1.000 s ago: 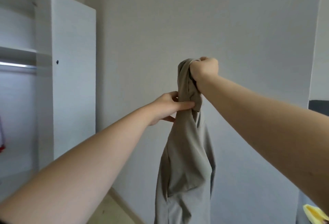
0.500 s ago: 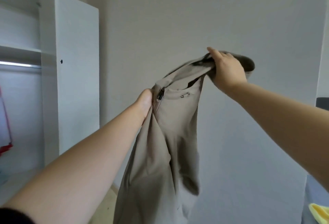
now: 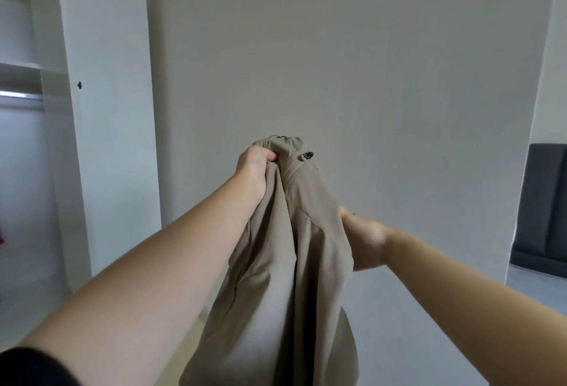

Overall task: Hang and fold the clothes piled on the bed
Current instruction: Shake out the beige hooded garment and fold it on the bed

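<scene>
A beige pair of trousers (image 3: 285, 278) hangs in the air in front of me, its waistband and a small dark zipper pull at the top. My left hand (image 3: 256, 170) is clenched on the bunched waistband at the top left. My right hand (image 3: 363, 239) is lower, at the right side of the cloth; its fingers go behind the fabric, so its grip is hidden. The legs drop out of the bottom of the frame. The bed's clothes pile is out of view.
A white wardrobe (image 3: 104, 115) stands at the left, with an open compartment holding a shelf and a metal hanging rail (image 3: 20, 96). A plain wall is straight ahead. A dark grey padded panel (image 3: 543, 210) shows at the right edge.
My right hand let go of the waistband's high right end and dropped to the trousers' right side. My left hand rose and took the bunched top. The spread waistband has gathered together.
</scene>
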Motion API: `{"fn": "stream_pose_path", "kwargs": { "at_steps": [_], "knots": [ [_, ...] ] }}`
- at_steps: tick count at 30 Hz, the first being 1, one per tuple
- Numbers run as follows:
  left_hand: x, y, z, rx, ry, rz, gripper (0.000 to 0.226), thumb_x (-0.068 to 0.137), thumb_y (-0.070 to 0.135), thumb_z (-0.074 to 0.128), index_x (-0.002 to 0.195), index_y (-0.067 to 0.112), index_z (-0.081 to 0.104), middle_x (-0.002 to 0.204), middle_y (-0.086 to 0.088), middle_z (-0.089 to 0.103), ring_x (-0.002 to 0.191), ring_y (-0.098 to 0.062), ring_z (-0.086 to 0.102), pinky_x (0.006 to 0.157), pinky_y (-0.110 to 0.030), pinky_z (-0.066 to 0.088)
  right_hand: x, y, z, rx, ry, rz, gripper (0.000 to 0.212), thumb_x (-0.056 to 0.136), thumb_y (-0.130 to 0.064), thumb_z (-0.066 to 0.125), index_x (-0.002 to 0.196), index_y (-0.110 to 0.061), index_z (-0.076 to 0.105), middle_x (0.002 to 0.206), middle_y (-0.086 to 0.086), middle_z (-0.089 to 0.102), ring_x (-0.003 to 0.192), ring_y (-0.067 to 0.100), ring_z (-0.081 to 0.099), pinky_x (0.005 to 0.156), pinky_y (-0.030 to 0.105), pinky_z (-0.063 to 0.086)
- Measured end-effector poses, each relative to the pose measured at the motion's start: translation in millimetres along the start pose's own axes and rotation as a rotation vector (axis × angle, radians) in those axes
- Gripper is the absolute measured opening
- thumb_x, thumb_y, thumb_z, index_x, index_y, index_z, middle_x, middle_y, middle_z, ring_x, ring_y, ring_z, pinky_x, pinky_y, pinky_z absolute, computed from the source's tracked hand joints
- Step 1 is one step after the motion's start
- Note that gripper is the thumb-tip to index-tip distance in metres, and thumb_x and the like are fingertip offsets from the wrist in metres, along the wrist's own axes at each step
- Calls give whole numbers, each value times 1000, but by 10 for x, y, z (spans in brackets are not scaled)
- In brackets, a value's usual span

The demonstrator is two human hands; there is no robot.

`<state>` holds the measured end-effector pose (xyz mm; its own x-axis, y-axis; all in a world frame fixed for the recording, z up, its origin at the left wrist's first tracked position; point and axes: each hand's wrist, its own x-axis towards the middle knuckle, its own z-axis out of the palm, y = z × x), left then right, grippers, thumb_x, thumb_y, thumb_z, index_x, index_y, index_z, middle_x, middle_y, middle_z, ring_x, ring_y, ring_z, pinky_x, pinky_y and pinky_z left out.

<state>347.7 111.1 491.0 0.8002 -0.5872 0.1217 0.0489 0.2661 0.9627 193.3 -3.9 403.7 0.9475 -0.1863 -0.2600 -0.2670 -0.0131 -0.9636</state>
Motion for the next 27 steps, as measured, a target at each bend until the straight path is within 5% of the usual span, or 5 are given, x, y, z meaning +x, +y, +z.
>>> {"fn": "stream_pose_path", "kwargs": {
  "at_steps": [6, 11, 18, 22, 27],
  "knots": [
    [8, -63, -57, -109, -73, -65, 16, 91, 4, 45, 97, 4, 60, 99, -14, 62, 88, -27, 59, 95, -42, 48, -89, 2, 11, 232, 149, -74, 77, 74, -81, 37, 102, -21, 76, 119, 3, 68, 106, 20, 66, 81, 36, 55],
    [-35, -125, -23, -145, -219, -92, 28, 99, 10, 40, 120, 2, 57, 105, -14, 64, 86, -25, 62, 76, -39, 51, -137, -107, 5, 174, 407, -40, 37, 84, -28, 66, 113, -5, 62, 92, 9, 73, 87, 22, 67, 75, 37, 52],
    [176, -122, -170, 31, -172, 173, 15, 101, 16, 45, 105, 10, 58, 107, -14, 64, 91, -21, 65, 85, -36, 54, -262, -598, -89, 221, 816, -701, 18, 86, 9, 59, 80, -7, 63, 74, 5, 69, 60, 11, 66, 64, 25, 56],
    [70, -341, -172, 68, -338, -48, 36, 83, 48, 63, 101, 17, 65, 92, -6, 71, 80, -16, 69, 68, -30, 55, -150, -664, -75, 122, 816, -663, 21, 84, 16, 55, 85, -3, 65, 77, 7, 67, 71, 20, 65, 71, 30, 55],
    [-1, -623, -153, 416, -405, 8, 35, 77, -15, 63, 105, 6, 57, 106, -15, 66, 95, -28, 64, 79, -39, 52, -196, -596, -125, 36, 908, -678, 27, 82, 17, 55, 73, -7, 63, 70, 6, 68, 70, 20, 67, 70, 31, 57]
  ]
}}
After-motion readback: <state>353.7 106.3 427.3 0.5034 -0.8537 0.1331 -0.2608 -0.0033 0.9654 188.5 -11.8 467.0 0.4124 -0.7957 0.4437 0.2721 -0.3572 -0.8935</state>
